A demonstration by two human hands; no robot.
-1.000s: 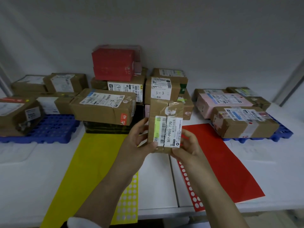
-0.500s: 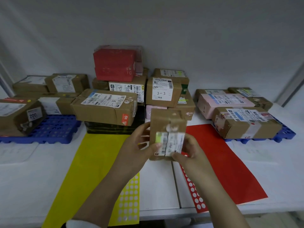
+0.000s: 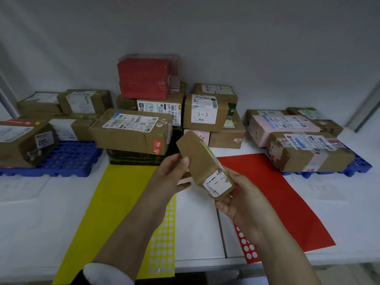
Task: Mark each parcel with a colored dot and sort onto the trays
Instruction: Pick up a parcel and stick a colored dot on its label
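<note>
Gripping parcel (image 3: 197,161): left hand (image 3: 172,175) at 9 o'clock, right hand (image 3: 240,200) at 5. Turn label (image 3: 218,182) upward, read before dotting.

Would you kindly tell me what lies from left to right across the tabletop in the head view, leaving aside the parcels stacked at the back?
Left blue tray → yellow sheet → yellow dot stickers → held parcel → red dot stickers → red sheet → right blue tray.
</note>
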